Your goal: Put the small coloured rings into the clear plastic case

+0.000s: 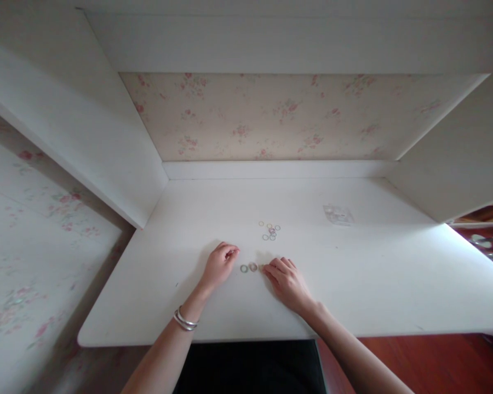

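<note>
From the head camera, looking down, a white counter (pixel 353 284) fills the middle of the scene, set into a white alcove with a floral-papered back wall (pixel 271 117).

The left hand (pixel 219 265) rests on the counter with its fingers curled loosely inward, thumb and fingertips drawn together; I cannot tell whether anything is pinched between them. A pair of silver bangles (pixel 184 320) sits on that wrist, right at the counter's front edge.

The right hand (pixel 286 280) lies palm down, fingers bent, and its fingertips (pixel 268 269) touch a yellowish ring at the right end of a short row of small rings (pixel 251 267). That row lies on the counter between the two hands: a greenish ring at the left, a pinkish one in the middle, and the yellowish one mostly hidden under the fingertips. The hand presses on it rather than grips it.

Just beyond the row, farther from the person, sits a loose cluster of small rings (pixel 270 230) in mixed colours, some overlapping, apart from both hands.

Off to the right, well apart from the rings, a small clear plastic bag (pixel 337 214) lies flat on the counter.

Below the counter's front edge there is a dark surface (pixel 250 366), and reddish wooden floor (pixel 427 361) shows at the lower right.
</note>
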Demonstrator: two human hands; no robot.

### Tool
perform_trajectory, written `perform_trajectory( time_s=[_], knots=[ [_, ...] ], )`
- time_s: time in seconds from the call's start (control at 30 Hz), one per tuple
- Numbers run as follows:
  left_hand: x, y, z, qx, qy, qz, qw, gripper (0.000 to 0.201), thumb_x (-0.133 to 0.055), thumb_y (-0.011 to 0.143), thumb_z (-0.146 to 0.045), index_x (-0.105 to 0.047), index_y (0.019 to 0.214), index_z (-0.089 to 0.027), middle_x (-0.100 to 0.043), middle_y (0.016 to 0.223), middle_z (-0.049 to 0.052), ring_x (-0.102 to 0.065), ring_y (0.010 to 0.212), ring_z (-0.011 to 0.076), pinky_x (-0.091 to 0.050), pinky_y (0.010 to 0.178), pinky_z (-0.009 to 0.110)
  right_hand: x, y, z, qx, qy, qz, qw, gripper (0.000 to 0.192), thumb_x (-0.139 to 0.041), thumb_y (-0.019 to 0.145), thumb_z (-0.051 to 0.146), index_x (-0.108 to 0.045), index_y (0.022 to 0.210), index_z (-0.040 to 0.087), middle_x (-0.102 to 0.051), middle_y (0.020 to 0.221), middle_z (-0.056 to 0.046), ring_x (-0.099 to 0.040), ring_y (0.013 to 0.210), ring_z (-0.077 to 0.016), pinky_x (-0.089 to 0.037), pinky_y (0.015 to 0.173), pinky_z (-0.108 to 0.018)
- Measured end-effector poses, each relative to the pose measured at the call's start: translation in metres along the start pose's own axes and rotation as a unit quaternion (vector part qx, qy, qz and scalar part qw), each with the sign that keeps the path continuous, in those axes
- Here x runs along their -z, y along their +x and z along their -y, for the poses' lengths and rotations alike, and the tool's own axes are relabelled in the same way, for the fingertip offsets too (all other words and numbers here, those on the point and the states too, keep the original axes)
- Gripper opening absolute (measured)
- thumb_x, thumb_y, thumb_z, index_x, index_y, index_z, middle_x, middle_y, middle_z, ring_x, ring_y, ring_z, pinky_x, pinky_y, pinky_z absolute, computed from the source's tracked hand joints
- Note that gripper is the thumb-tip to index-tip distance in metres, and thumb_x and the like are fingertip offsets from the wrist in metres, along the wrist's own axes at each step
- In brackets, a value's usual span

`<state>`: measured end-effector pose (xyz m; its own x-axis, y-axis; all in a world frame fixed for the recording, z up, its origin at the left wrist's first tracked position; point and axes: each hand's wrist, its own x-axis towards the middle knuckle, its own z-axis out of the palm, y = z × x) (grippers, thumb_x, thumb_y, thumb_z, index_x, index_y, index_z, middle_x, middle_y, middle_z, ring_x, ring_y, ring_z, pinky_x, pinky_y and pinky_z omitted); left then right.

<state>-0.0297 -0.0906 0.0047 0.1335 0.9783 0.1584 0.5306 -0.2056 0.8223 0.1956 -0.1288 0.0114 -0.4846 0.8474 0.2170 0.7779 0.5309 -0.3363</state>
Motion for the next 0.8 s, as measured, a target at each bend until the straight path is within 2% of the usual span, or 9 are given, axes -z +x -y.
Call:
perform_trajectory(
  time_s=[0.17,0.33,0.4,0.5,0.6,0.7,0.8],
  knots=[
    [-0.001,0.000,0.002,0.000,0.004,0.003,1.000,0.022,-0.047,0.088,-0.031,-0.065,0.087,-0.019,-0.062,0.087,0.004,-0.058,0.077,0.0134,-0.046,0.072,0.025,0.001,-0.002,-0.001,-0.011,0.027,-0.031,0.999,0.025,-0.040,0.093,0.022,-0.064,0.097,0.023,-0.061,0.085,-0.005,-0.053,0.078,-0.0176,-0.042,0.074,-0.032],
    [-0.002,0.010,-0.002,-0.010,0.031,0.029,0.999,0.023,-0.047,0.087,-0.031,-0.065,0.088,-0.018,-0.064,0.086,0.003,-0.058,0.074,0.0134,-0.047,0.071,0.025,0.003,-0.008,-0.012,-0.076,0.113,-0.154,0.979,0.024,-0.042,0.093,0.029,-0.065,0.093,0.021,-0.060,0.086,-0.006,-0.055,0.080,-0.0163,-0.044,0.075,-0.030],
    [-0.004,0.020,-0.007,-0.030,0.054,0.043,0.997,0.023,-0.046,0.088,-0.030,-0.066,0.088,-0.018,-0.064,0.085,0.004,-0.058,0.074,0.0135,-0.047,0.071,0.025,0.003,-0.013,-0.016,-0.113,0.147,-0.182,0.966,0.024,-0.043,0.092,0.031,-0.065,0.091,0.021,-0.060,0.086,-0.005,-0.056,0.079,-0.0154,-0.045,0.073,-0.028],
    [-0.014,0.039,-0.017,-0.060,0.103,0.062,0.991,0.021,-0.046,0.088,-0.028,-0.065,0.091,-0.019,-0.064,0.089,0.004,-0.060,0.077,0.0141,-0.047,0.074,0.025,0.003,-0.018,-0.022,-0.167,0.183,-0.191,0.950,0.024,-0.044,0.091,0.033,-0.065,0.089,0.022,-0.058,0.084,-0.004,-0.056,0.075,-0.0142,-0.045,0.069,-0.026],
    [-0.029,0.061,-0.024,-0.063,0.155,0.080,0.983,0.020,-0.049,0.087,-0.025,-0.063,0.100,-0.021,-0.062,0.101,0.005,-0.060,0.082,0.0141,-0.047,0.079,0.025,0.003,-0.021,-0.024,-0.209,0.206,-0.202,0.934,0.025,-0.045,0.090,0.036,-0.065,0.089,0.021,-0.058,0.084,-0.004,-0.056,0.072,-0.0135,-0.044,0.066,-0.024],
    [-0.044,0.081,-0.028,-0.055,0.215,0.083,0.971,0.026,-0.050,0.087,-0.026,-0.059,0.111,-0.024,-0.057,0.112,0.005,-0.059,0.091,0.0155,-0.045,0.083,0.026,0.003,-0.022,-0.025,-0.233,0.221,-0.210,0.923,0.027,-0.045,0.090,0.039,-0.066,0.089,0.021,-0.057,0.083,-0.003,-0.054,0.068,-0.0126,-0.043,0.062,-0.024],
    [-0.053,0.094,-0.030,-0.058,0.264,0.082,0.959,0.026,-0.047,0.089,-0.029,-0.058,0.113,-0.025,-0.055,0.113,0.005,-0.057,0.097,0.0168,-0.044,0.081,0.026,0.003,-0.022,-0.027,-0.241,0.231,-0.210,0.919,0.028,-0.044,0.090,0.039,-0.065,0.089,0.020,-0.057,0.082,-0.003,-0.053,0.065,-0.0118,-0.042,0.061,-0.024]
  ],
)
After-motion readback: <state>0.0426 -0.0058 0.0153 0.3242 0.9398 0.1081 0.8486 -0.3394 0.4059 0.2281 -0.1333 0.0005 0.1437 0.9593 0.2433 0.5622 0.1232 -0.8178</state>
